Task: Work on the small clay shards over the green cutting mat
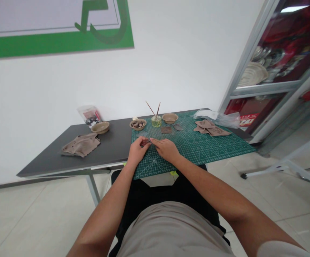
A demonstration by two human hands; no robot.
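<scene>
My left hand (138, 151) is over the front left part of a green cutting mat (195, 151), its thumb and fingers curled together in a pinch. From the other side my right hand (168, 149) meets it, fingers pressed together and tips at the same spot. Something small and greyish shows between the fingertips of both hands, too small and covered to name. Just beyond them lie a clear flat piece (142, 134), a brown square sheet (166, 130) and a grey piece (178, 126).
A bowl of brown bits (138, 124), a glass jar (156, 122) holding two brushes and another bowl (170, 118) line the back. Right: a crumpled cloth (211, 127) and plastic bag (219, 117). Left: a cloth (81, 144), bowl (100, 127) and bag (90, 115).
</scene>
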